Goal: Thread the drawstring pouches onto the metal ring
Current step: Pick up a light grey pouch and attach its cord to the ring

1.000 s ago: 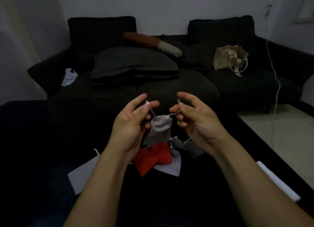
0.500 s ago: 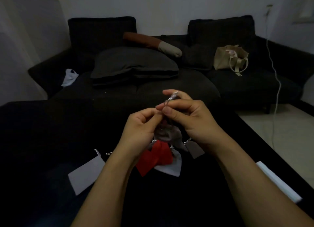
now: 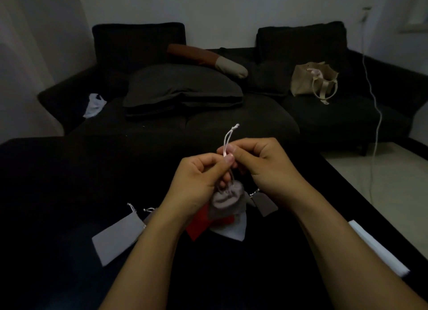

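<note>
A grey drawstring pouch hangs bunched below my two hands, above the black table. Its white drawstring sticks up in a loop with a knot at the top. My left hand pinches the string between thumb and fingers. My right hand pinches it from the other side, fingertips touching the left thumb. Under the hands lie a red pouch, a pale grey pouch and a dark grey pouch. Another grey pouch lies to the left. I cannot make out the metal ring.
A white strip lies at the table's right edge. Behind the table stands a dark sofa with a dark cushion, a beige tote bag and a white cloth. A white cable hangs at right.
My hands came together from apart, closing the pouch's mouth. The drawstring ends now stand up as one loop above the fingers, and the pouch hangs bunched lower.
</note>
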A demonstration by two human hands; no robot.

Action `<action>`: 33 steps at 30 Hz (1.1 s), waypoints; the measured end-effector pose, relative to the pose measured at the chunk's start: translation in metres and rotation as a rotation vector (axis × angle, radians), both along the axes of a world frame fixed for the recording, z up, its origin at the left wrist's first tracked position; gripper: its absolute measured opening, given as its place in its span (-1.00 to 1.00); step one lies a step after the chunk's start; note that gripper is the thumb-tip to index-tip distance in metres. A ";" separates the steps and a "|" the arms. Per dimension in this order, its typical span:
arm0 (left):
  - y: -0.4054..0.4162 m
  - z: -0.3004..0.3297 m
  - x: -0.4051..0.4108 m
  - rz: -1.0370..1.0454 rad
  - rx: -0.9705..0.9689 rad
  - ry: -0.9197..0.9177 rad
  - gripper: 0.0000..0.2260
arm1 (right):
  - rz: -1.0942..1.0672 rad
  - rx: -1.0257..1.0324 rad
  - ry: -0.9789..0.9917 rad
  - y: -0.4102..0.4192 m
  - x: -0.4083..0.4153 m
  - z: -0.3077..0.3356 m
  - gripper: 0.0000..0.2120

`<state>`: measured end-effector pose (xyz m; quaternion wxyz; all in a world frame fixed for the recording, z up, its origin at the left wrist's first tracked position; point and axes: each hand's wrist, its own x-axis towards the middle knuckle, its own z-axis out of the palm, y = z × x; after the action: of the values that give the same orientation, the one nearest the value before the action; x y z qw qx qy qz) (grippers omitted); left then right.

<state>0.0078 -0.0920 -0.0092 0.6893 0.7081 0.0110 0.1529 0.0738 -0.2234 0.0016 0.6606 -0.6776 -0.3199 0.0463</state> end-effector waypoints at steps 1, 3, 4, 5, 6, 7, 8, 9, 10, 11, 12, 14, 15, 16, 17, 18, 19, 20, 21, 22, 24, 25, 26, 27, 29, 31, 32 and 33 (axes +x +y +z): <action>0.000 0.000 0.001 0.001 -0.024 0.012 -0.80 | -0.005 0.002 0.010 0.000 0.000 0.000 -0.83; 0.000 0.001 0.003 0.008 -0.117 0.057 -0.77 | -0.072 0.011 -0.019 0.000 0.000 -0.001 -0.81; 0.000 0.000 0.004 0.021 -0.173 0.080 -0.77 | -0.114 0.023 -0.038 0.000 0.001 -0.001 -0.81; 0.001 0.000 0.005 0.039 -0.220 0.097 -0.77 | -0.150 0.041 -0.049 0.001 0.001 -0.002 -0.80; 0.001 -0.002 0.006 0.060 -0.248 0.101 -0.78 | -0.179 0.059 -0.052 0.002 0.001 -0.002 -0.80; 0.001 -0.003 0.006 0.082 -0.269 0.099 -0.79 | -0.196 0.074 -0.044 0.002 0.000 -0.002 -0.79; 0.001 -0.004 0.006 0.099 -0.302 0.089 -0.82 | -0.198 0.085 -0.031 0.002 -0.001 -0.002 -0.79; 0.002 -0.004 0.006 0.109 -0.350 0.075 -0.85 | -0.183 0.089 -0.012 0.003 -0.002 -0.002 -0.80; 0.003 -0.003 0.006 0.111 -0.402 0.062 -0.87 | -0.153 0.082 0.016 0.002 -0.002 -0.001 -0.79; 0.005 -0.002 0.005 0.104 -0.448 0.053 -0.89 | -0.109 0.061 0.057 0.002 -0.003 -0.001 -0.74; 0.005 -0.001 0.004 0.087 -0.482 0.050 -0.89 | -0.058 0.023 0.105 0.001 -0.003 0.000 -0.66; 0.008 0.001 0.002 0.044 -0.487 0.052 -0.89 | 0.038 -0.074 0.180 -0.001 -0.004 0.001 -0.58; 0.010 0.002 0.000 0.021 -0.458 0.052 -0.88 | 0.084 -0.112 0.199 -0.002 -0.005 0.001 -0.62; 0.011 0.003 -0.001 -0.007 -0.417 0.051 -0.86 | 0.129 -0.143 0.210 -0.003 -0.004 0.001 -0.72; 0.013 0.004 -0.003 -0.038 -0.368 0.047 -0.84 | 0.174 -0.168 0.222 -0.005 -0.004 0.001 -0.81; 0.015 0.005 -0.005 -0.067 -0.319 0.045 -0.83 | 0.212 -0.186 0.236 -0.006 -0.003 0.001 -0.87; 0.017 0.006 -0.006 -0.088 -0.273 0.043 -0.82 | 0.239 -0.200 0.254 -0.007 -0.002 -0.001 -0.89; 0.018 0.006 -0.007 -0.101 -0.231 0.043 -0.82 | 0.255 -0.211 0.276 -0.008 -0.001 -0.002 -0.90; 0.020 0.007 -0.008 -0.109 -0.189 0.042 -0.82 | 0.268 -0.217 0.301 -0.009 0.000 -0.003 -0.90; 0.021 0.007 -0.009 -0.114 -0.152 0.036 -0.82 | 0.279 -0.210 0.319 -0.009 0.001 -0.004 -0.91; 0.022 0.008 -0.010 -0.108 -0.101 0.011 -0.81 | 0.277 -0.179 0.340 -0.008 0.001 -0.007 -0.93; 0.023 0.008 -0.011 -0.088 -0.075 -0.002 -0.81 | 0.256 -0.170 0.345 -0.008 0.001 -0.007 -0.94; 0.024 0.008 -0.010 -0.059 -0.043 -0.012 -0.81 | 0.222 -0.171 0.339 -0.009 0.002 -0.008 -0.94; 0.025 0.007 -0.010 -0.032 -0.004 -0.021 -0.82 | 0.179 -0.182 0.327 -0.009 0.002 -0.009 -0.93; 0.026 0.005 -0.010 0.022 0.112 -0.058 -0.85 | 0.097 -0.202 0.298 -0.009 0.003 -0.008 -0.92; 0.028 0.002 -0.008 0.122 0.286 -0.131 -0.86 | 0.052 -0.197 0.268 -0.009 0.003 -0.008 -0.95; 0.027 0.000 -0.007 0.189 0.379 -0.170 -0.86 | 0.050 -0.193 0.249 -0.008 0.004 -0.009 -0.96; 0.026 -0.002 -0.007 0.256 0.466 -0.209 -0.86 | 0.066 -0.187 0.243 -0.007 0.002 -0.008 -0.97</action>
<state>0.0012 -0.0664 -0.0111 0.4805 0.8206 -0.0065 0.3092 0.0760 -0.2309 -0.0063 0.6265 -0.7148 -0.2540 0.1791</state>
